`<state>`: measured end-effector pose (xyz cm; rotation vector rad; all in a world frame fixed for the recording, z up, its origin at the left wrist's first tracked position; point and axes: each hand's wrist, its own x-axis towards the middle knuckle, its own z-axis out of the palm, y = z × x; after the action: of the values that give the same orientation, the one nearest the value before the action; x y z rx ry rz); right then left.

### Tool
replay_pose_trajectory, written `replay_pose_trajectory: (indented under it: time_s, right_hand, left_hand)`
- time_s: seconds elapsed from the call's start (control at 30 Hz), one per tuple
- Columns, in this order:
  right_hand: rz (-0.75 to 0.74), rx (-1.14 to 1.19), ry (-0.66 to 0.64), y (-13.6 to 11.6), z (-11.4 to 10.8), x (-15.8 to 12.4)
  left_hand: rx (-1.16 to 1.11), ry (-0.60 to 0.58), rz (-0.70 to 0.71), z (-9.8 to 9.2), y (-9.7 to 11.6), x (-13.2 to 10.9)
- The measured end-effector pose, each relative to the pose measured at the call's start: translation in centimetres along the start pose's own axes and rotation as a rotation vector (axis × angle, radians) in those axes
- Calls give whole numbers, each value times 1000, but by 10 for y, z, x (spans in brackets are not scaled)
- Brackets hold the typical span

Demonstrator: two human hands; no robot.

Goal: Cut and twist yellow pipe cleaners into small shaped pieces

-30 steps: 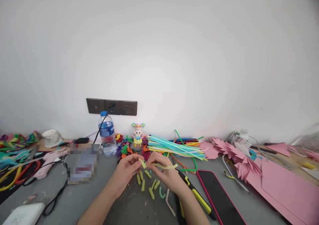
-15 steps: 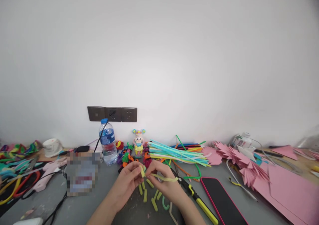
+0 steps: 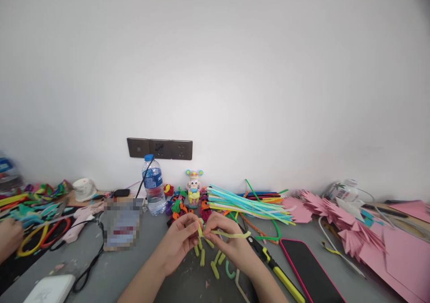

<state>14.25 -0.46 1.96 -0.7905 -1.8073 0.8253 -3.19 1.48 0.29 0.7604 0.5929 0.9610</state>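
Note:
My left hand [image 3: 178,245] is closed, pinching a pale yellow pipe cleaner [image 3: 200,232] between thumb and fingertips. Close beside it, my right hand [image 3: 231,242] is pinched on the same yellow work, and a long pipe cleaner tail [image 3: 237,235] sticks out to the right across its fingers. How the pieces join between the fingertips is hidden. On the grey table [image 3: 188,287] beneath lie several short yellow pipe cleaner pieces [image 3: 215,270], a curved mint-green piece [image 3: 229,270] and a bent pale one [image 3: 240,286].
To the right lie black-and-yellow cutters [image 3: 284,279], a phone [image 3: 311,271] and folded pink paper [image 3: 358,236]. Behind are a pipe cleaner bundle [image 3: 248,204], a small figurine [image 3: 194,191] and a water bottle [image 3: 154,191]. Leftward are a glue gun [image 3: 79,222] and another person's hand [image 3: 10,238].
The view has turned slightly left, so everything sits further right. Another person's hand has come into view at the left edge. My hands still pinch the yellow pipe cleaner, fingers shifted a little.

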Motion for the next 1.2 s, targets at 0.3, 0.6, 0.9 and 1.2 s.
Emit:
replay_pose_trajectory:
  time_s: [0.3, 0.6, 0.9, 1.2]
  right_hand:
    - [119, 13, -140, -2, -5, -3]
    - [158, 109, -32, 2, -8, -1]
    - [79, 69, 127, 10, -13, -1]
    - [58, 9, 35, 5, -8, 1]
  left_hand:
    - [108, 34, -21, 1, -5, 1]
    - [376, 96, 53, -5, -6, 6]
    - [723, -70, 153, 0, -14, 3]
    - [552, 38, 116, 9, -5, 0]
